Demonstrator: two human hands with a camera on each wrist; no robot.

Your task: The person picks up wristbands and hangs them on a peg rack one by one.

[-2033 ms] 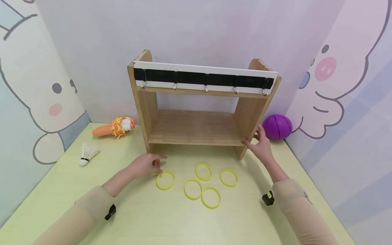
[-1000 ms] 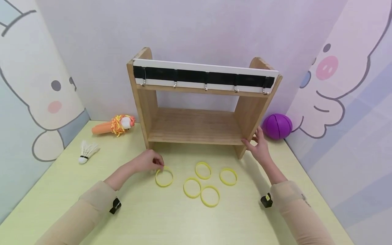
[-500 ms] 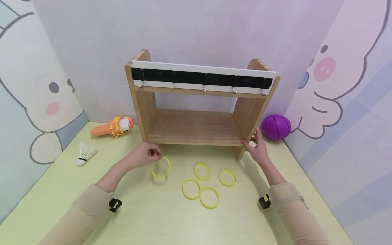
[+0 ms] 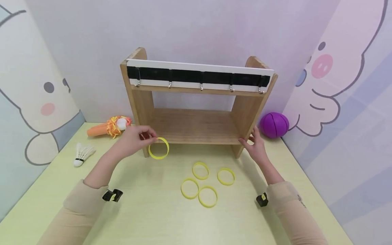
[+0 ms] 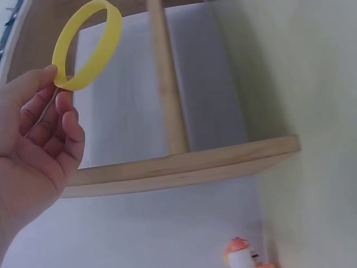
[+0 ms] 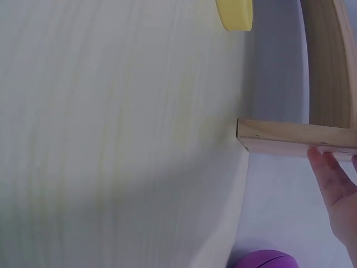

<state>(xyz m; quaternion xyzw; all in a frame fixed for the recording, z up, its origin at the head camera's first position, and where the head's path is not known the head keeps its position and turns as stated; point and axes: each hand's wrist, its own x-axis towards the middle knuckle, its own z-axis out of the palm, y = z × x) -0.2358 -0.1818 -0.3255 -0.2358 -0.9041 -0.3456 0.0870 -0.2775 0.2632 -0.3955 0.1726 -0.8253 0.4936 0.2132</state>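
Left hand [image 4: 136, 139] is curled, pinching 1 thin yellow round band [image 5: 106, 47]. Right hand [image 4: 257, 148]'s half spread, gripping a light-brown wooden shelf [image 4: 196, 126] by its side. 4 matching yellow bands [image 4: 208, 206] lie below.

Playroom-like corner: cartoon-printed walls [image 4: 324, 81], ball [image 4: 274, 125] (purple), shuttlecock [image 4: 83, 154], table [image 4: 153, 217].

Five yellow rings [image 4: 207, 206]: one held up, four on the desk [image 4: 153, 214]. One left hand [image 4: 133, 139] and one right hand [image 4: 258, 148]. One wooden shelf [image 4: 196, 126] with five metal hooks [image 4: 201, 86]. One shuttlecock [image 4: 82, 155] at left, one orange toy [image 4: 112, 127] at far left, one purple ball [image 4: 274, 125] at far right. Two black wrist cameras [image 4: 112, 195], two cartoon wall figures [image 4: 46, 85].
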